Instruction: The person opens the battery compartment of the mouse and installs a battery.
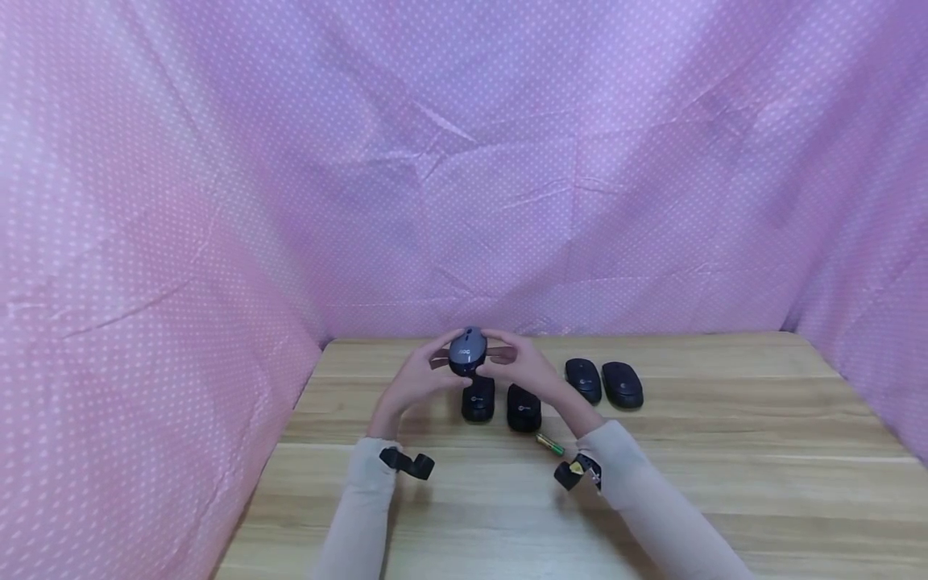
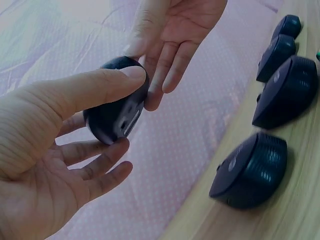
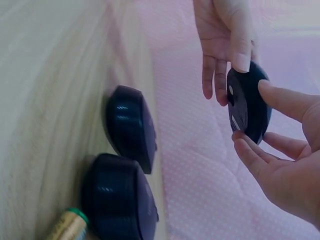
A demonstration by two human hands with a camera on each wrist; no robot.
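A dark computer mouse [image 1: 467, 351] with a grey top is held up between both hands, above the far part of the table. My left hand [image 1: 422, 375] grips its left side, thumb on one face and fingertips along the other, as the left wrist view shows at the mouse [image 2: 117, 102]. From the right, my right hand [image 1: 525, 369] pinches the same mouse [image 3: 248, 102] between thumb and fingers. Labels or openings show on its underside. Just below the hands, a black mouse [image 1: 478, 400] and another black mouse [image 1: 524, 409] lie on the table.
Two more black mice, a left one [image 1: 583, 380] and a right one [image 1: 622, 384], lie side by side to the right. A green and gold battery [image 1: 549, 444] lies near the right wrist. Pink dotted cloth [image 1: 464, 201] hangs behind the wooden table [image 1: 725, 435].
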